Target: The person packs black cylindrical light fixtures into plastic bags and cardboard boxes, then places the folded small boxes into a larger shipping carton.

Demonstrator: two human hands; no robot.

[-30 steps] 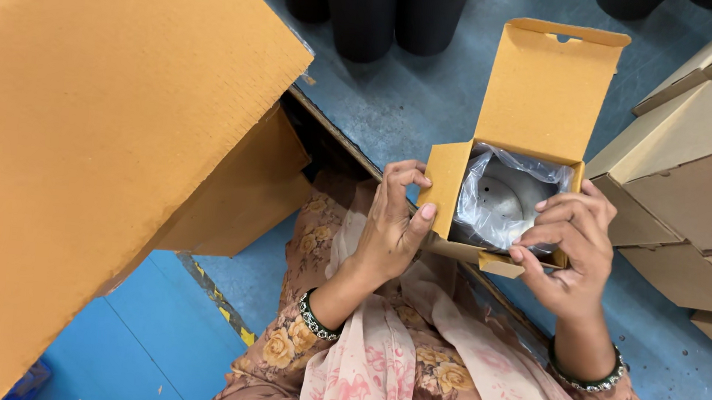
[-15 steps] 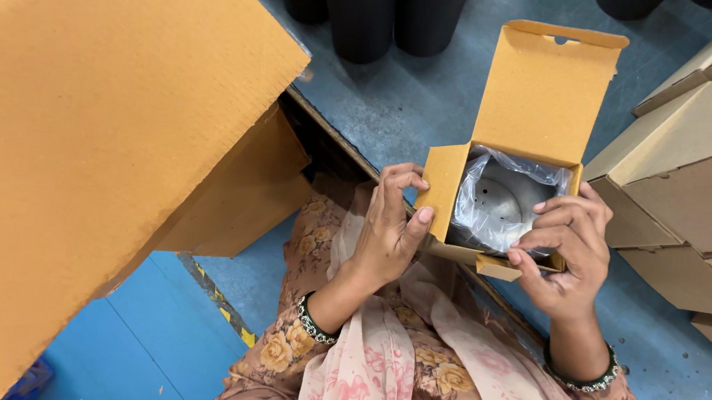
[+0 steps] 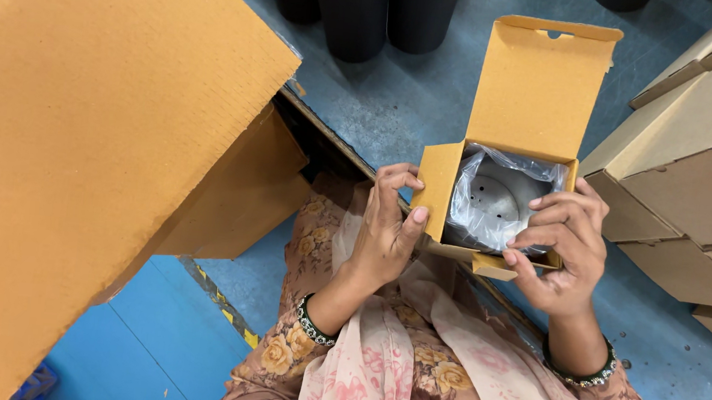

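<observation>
A small open cardboard box (image 3: 535,96) is held above my lap, its lid flap standing upright. Inside lies a white round part wrapped in a clear plastic bag (image 3: 493,205). My left hand (image 3: 388,228) grips the box's left side flap, thumb on its outer face. On the right, my right hand (image 3: 565,244) holds the other wall, with fingertips curled over the rim and touching the bag.
A large open carton flap (image 3: 93,160) fills the left side. Black cylinders (image 3: 351,7) stand on the blue floor (image 3: 407,102) beyond the box. Closed cardboard boxes (image 3: 703,162) are stacked at the right.
The box stays in both hands with little shift; my right fingers have curled slightly further over its rim onto the bag.
</observation>
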